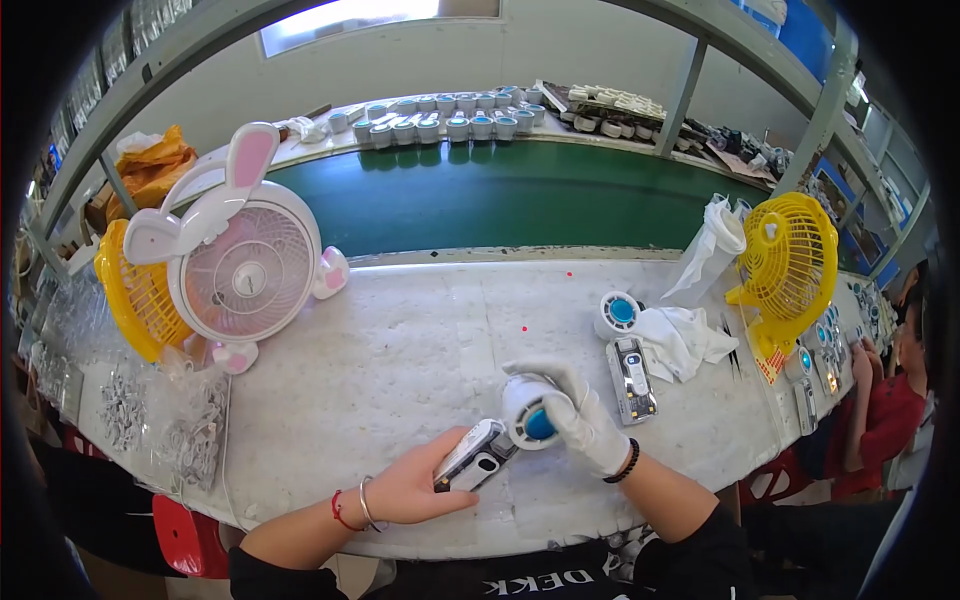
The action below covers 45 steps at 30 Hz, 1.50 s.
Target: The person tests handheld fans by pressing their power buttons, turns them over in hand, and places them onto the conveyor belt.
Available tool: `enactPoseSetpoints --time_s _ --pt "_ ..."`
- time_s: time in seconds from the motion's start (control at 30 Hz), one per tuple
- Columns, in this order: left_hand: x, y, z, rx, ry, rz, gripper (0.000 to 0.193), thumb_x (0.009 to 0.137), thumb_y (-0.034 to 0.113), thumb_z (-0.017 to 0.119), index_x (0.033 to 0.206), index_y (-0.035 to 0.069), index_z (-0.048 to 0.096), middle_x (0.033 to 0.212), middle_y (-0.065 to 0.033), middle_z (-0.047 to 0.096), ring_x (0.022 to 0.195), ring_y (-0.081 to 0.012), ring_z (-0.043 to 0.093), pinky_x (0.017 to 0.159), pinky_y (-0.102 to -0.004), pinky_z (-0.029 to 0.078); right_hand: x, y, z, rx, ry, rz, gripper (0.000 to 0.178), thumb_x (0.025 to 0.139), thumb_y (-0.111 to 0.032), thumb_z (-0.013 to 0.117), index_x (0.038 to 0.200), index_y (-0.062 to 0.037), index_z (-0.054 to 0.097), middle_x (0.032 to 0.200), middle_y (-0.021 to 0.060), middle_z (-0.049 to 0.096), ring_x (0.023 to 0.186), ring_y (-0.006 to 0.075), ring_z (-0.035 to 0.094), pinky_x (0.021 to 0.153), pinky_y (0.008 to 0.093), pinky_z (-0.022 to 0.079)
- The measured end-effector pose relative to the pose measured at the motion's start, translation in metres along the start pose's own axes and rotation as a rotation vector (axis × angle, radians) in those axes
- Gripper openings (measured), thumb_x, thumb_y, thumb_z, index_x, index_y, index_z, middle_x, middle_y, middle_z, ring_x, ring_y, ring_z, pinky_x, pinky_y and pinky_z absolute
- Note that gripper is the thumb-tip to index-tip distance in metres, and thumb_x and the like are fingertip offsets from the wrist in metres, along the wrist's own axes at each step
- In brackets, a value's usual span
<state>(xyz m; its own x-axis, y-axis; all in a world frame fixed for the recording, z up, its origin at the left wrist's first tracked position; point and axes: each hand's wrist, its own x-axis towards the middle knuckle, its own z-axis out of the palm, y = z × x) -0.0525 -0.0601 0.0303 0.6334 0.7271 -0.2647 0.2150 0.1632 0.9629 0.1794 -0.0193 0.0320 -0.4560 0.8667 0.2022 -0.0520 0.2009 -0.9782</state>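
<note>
My bare left hand (423,482) grips the clear-and-silver handle of a small handheld fan (472,458), low over the table's near middle. In a white glove, my right hand (590,428) closes around the fan's round white head, with the thumb and fingers at its blue centre. The head meets the upper end of the handle, and the glove hides part of its rim. Just right of my hands lies a second handheld fan (632,380) of the same look, its blue-centred head pointing away from me. Beside it is a crumpled white cloth (685,342).
A rabbit-eared fan (250,265) and a yellow fan (145,290) stand at left; another yellow fan (790,260) at right. Behind runs a green conveyor belt (500,200), with several white-and-blue fan heads (460,127) beyond. A co-worker (890,410) sits at far right, near a red stool (775,475).
</note>
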Motion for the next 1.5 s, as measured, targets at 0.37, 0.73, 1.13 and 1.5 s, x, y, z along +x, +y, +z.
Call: enactPoseSetpoints --time_s 0.37,0.73,1.13,1.5 --pt "0.004 0.007 -0.026 0.713 0.735 0.604 0.055 0.058 0.003 0.069 0.111 0.006 0.056 0.093 -0.0116 0.056 0.085 -0.0281 0.055 0.076 -0.0352 0.047 0.0 0.011 -0.011 0.342 -0.024 0.075 0.083 0.056 0.001 0.078 0.126 -0.0078 0.034 0.121 0.0105 0.049 0.111 0.0196 0.049 0.094 0.0341 0.042" --pt "0.001 0.0 -0.021 0.739 0.546 0.693 0.063 0.069 0.007 0.071 0.123 0.002 0.04 0.109 -0.0176 0.049 0.097 -0.0316 0.051 0.081 -0.0347 0.046 0.001 0.005 -0.006 -0.132 0.109 -0.095 0.072 0.063 -0.01 0.078 0.123 -0.005 0.037 0.115 0.0103 0.051 0.107 0.0166 0.05 0.092 0.0318 0.041" --pt "0.001 -0.004 -0.027 -0.477 0.138 -0.06 0.041 0.094 0.038 0.038 0.094 0.002 0.057 0.074 -0.0159 0.065 0.049 -0.0133 0.056 0.04 -0.0227 0.039 0.005 -0.006 -0.005 0.074 0.084 0.026 0.056 0.074 -0.03 0.066 0.117 -0.0006 0.044 0.113 0.0129 0.056 0.098 0.0167 0.056 0.087 0.0314 0.045" --pt "0.013 -0.007 -0.023 -0.599 0.034 -0.164 0.041 0.094 0.039 0.041 0.112 0.004 0.051 0.086 -0.0101 0.061 0.051 -0.0095 0.049 0.041 -0.0198 0.034 0.01 0.01 -0.008 0.255 0.202 0.451 0.053 0.091 -0.051 0.044 0.113 -0.0024 0.051 0.087 0.0104 0.061 0.071 0.0168 0.062 0.061 0.0287 0.052"
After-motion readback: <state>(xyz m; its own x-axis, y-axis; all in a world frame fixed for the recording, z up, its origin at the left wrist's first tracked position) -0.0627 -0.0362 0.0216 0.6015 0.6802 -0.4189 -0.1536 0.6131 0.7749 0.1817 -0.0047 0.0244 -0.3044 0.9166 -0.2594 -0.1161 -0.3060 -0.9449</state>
